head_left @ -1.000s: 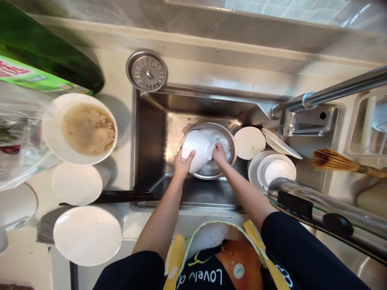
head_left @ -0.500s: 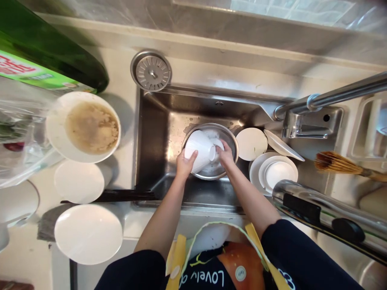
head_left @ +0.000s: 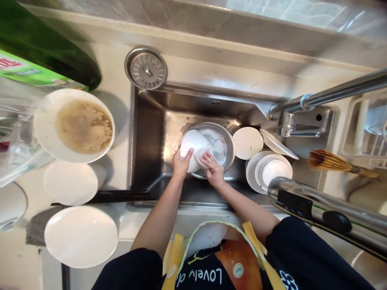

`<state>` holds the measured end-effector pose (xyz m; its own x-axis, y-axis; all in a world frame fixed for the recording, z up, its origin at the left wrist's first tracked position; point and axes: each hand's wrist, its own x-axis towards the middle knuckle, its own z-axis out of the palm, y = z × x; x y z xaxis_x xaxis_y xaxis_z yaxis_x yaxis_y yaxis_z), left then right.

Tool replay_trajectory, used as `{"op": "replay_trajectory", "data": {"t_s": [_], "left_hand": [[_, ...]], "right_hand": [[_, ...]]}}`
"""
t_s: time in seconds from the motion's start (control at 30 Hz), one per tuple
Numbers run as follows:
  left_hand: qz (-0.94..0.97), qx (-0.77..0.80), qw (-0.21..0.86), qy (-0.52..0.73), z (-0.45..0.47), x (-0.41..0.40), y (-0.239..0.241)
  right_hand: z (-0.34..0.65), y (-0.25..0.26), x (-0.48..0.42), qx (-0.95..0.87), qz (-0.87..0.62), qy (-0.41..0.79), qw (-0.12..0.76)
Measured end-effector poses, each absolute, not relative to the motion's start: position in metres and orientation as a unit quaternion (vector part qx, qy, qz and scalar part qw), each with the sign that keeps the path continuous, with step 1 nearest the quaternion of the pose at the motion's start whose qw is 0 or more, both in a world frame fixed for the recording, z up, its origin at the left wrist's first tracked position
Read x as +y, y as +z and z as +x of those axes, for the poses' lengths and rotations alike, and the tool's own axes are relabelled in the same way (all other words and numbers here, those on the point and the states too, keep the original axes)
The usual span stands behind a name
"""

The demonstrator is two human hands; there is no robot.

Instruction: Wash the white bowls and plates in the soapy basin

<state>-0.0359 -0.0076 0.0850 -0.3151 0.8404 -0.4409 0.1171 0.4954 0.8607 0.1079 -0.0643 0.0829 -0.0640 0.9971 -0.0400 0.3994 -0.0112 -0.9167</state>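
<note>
My left hand [head_left: 180, 162] grips a white bowl [head_left: 193, 144] by its left side, thumb on the outer wall. The bowl is tilted over a round metal basin [head_left: 232, 158] of sudsy water [head_left: 220, 141]. My right hand [head_left: 214, 167] presses a thin white cloth [head_left: 203, 154] against the bowl's outside, fingers closed over it. Part of the cloth is hidden under the fingers. The basin stands in a steel sink [head_left: 150, 133].
Right of the basin, a white plate [head_left: 248, 143], a tilted dish [head_left: 276, 143] and stacked bowls [head_left: 275, 173] stand in the sink. The faucet [head_left: 286, 123] and a bamboo brush [head_left: 328, 160] lie farther right. On the left counter are a bowl of cloudy liquid [head_left: 84, 127] and dark chopsticks [head_left: 121, 196].
My right hand has moved left and down with the cloth, onto the bowl's wall and foot. The suds in the basin show more. The whole view has shifted slightly.
</note>
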Motion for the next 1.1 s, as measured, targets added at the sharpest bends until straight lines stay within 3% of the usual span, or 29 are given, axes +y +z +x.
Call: {"op": "replay_trajectory", "data": {"t_s": [0.2, 0.37, 0.57, 0.67, 0.73, 0.83, 0.93, 1.1], "left_hand": [[0.318, 0.713, 0.496, 0.379, -0.041, -0.003, 0.083], [0.348, 0.721, 0.481, 0.358, -0.045, -0.001, 0.087], [0.412, 0.719, 0.463, 0.315, -0.049, -0.002, 0.093], [0.431, 0.716, 0.458, 0.303, -0.051, -0.004, 0.093], [0.433, 0.718, 0.456, 0.299, -0.051, -0.004, 0.093], [0.43, 0.719, 0.457, 0.298, -0.05, -0.003, 0.093], [0.438, 0.719, 0.451, 0.297, -0.047, -0.003, 0.093], [0.468, 0.71, 0.449, 0.274, -0.043, -0.008, 0.093]], "right_hand": [[0.122, 0.064, -0.075, -0.478, -0.663, 0.445, 0.366], [0.136, 0.04, -0.04, -0.384, -0.797, 0.395, 0.246], [0.148, 0.01, -0.002, -0.621, -0.672, 0.387, 0.115], [0.145, 0.001, 0.007, -0.612, -0.675, 0.402, 0.088], [0.14, 0.003, 0.01, -0.542, -0.715, 0.428, 0.113], [0.134, 0.03, 0.007, -0.434, -0.75, 0.443, 0.23], [0.127, 0.078, -0.004, -0.468, -0.69, 0.436, 0.339], [0.103, 0.134, -0.015, -0.625, -0.567, 0.416, 0.338]]}}
